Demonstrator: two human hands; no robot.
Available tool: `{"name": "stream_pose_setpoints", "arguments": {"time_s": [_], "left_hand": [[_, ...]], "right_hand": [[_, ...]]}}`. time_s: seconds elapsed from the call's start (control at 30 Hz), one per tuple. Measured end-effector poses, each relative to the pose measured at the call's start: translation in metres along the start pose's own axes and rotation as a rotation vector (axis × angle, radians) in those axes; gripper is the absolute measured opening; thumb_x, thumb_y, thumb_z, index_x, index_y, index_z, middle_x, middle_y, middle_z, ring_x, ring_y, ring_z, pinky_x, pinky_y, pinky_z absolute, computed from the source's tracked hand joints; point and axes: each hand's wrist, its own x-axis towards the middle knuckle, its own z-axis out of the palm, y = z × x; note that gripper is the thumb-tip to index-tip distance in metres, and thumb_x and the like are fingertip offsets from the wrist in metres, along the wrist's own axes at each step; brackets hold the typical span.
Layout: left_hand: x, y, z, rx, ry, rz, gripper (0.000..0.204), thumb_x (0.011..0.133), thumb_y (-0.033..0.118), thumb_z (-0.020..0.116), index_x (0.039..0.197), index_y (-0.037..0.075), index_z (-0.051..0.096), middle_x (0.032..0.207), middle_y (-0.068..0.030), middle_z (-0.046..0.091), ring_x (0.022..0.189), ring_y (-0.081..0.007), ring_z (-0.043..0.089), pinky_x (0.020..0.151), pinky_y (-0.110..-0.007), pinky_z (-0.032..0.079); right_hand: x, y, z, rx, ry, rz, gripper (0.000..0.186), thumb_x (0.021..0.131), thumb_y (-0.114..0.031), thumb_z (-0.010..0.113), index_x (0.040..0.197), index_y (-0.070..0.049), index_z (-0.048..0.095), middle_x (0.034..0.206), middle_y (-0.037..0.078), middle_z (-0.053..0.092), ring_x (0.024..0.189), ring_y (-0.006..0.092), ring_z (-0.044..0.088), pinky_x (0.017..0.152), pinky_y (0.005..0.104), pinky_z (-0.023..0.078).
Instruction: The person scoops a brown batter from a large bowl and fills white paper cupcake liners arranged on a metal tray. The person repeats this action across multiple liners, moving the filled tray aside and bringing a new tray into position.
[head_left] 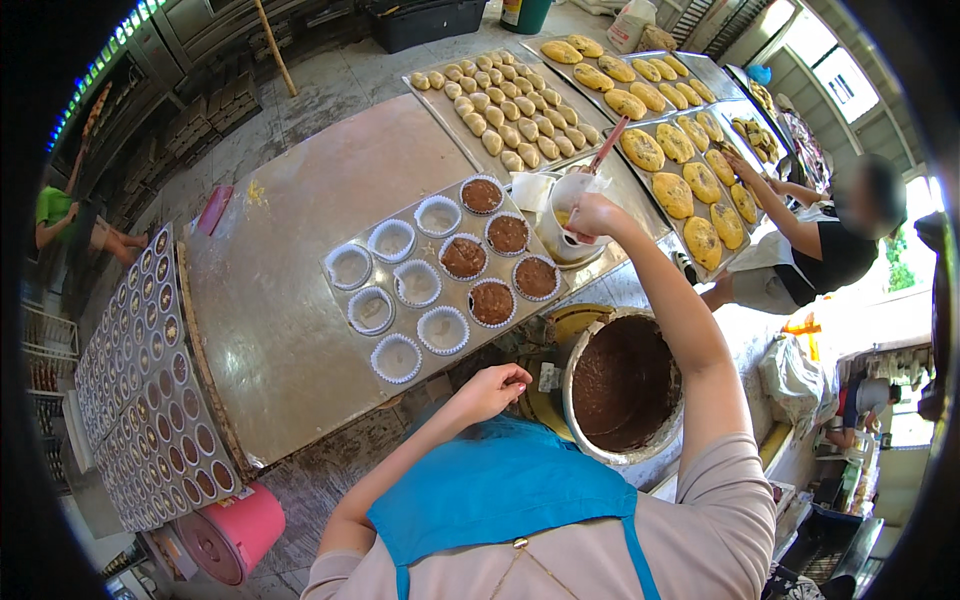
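Note:
My right hand (592,215) grips a white pitcher (560,234) at the back right of the muffin tray, where a red-handled utensil (611,140) sticks up. My left hand (500,386) hangs near the table's front edge, fingers curled, holding nothing visible. The muffin tray (446,205) has white paper liners, several filled with brown batter (492,301), others unfilled (442,329). Below my right forearm stands a large pot of chocolate batter (625,380).
Dough pieces (495,105) and flat yellow-topped dough (674,195) lie on back trays. Small filled cups (164,383) cover left trays above a pink bucket (245,530). A co-worker (800,245) reaches into the right trays; other people (857,410) are at right and left (52,215).

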Motion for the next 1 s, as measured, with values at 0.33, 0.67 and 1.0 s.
{"name": "stream_pose_setpoints", "arguments": {"time_s": [0.33,0.67,1.0], "left_hand": [[-0.001,0.004,0.007,0.024,-0.001,0.015,0.019,0.089,0.008,0.052,0.105,-0.002,0.056,0.078,-0.0033,0.057,0.07,-0.0105,0.053,0.065,-0.027,0.047],[0.041,-0.011,0.03,0.128,-0.158,0.006,0.02,0.089,0.009,0.053,0.106,-0.001,0.057,0.085,-0.0052,0.06,0.074,-0.0117,0.055,0.069,-0.028,0.047],[0.088,-0.068,0.071,0.424,-0.017,-0.062,0.038,0.088,0.019,0.057,0.118,-0.003,0.049,0.096,-0.0167,0.063,0.087,-0.0234,0.061,0.076,-0.033,0.048]], "right_hand": [[-0.013,0.009,-0.002,0.446,-0.061,-0.059,0.023,0.081,-0.021,0.065,0.075,0.002,0.067,0.067,0.012,0.066,0.055,0.0171,0.064,0.052,0.0287,0.052],[-0.123,0.016,-0.008,0.47,0.625,-0.379,0.018,0.086,-0.013,0.061,0.094,0.002,0.065,0.07,0.005,0.065,0.057,0.0089,0.055,0.054,0.023,0.043],[-0.19,0.107,0.088,2.388,0.427,-0.148,0.014,0.09,-0.017,0.056,0.085,-0.003,0.055,0.072,0.006,0.059,0.061,0.0127,0.055,0.052,0.0214,0.046]]}}
